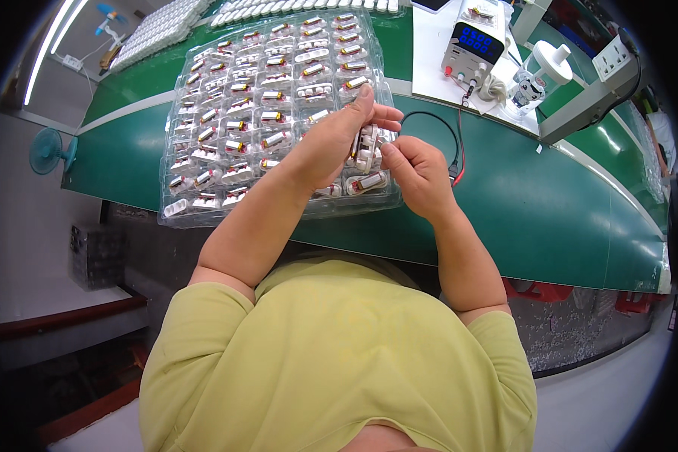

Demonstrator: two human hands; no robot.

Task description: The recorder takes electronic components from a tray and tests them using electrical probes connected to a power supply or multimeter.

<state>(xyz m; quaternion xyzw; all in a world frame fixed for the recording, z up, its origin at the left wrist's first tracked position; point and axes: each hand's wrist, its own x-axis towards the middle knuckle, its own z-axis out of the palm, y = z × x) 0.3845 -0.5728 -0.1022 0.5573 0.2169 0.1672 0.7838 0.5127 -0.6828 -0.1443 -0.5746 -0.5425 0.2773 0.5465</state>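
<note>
My left hand (335, 143) is closed around a small white plastic housing (367, 149), its thumb up along one side and its fingers behind. The housing is tilted, and its rounded white cells face my right hand. At its right edge my right hand (423, 175) is curled, thumb and forefinger pinching the rim; the other fingers are folded in. Under and beyond my left hand lies a clear plastic tray (279, 214). Many of its pockets hold similar white housings, several with a small silver and yellow battery (369, 181) and red wires on top.
On a white sheet at the back right stands a bench power supply (474, 47) with a lit blue display. Its red and black leads (460, 139) trail over the green table (535, 203). Nearby are a clear lidded cup (529, 89) and a post-mounted socket strip (615, 60).
</note>
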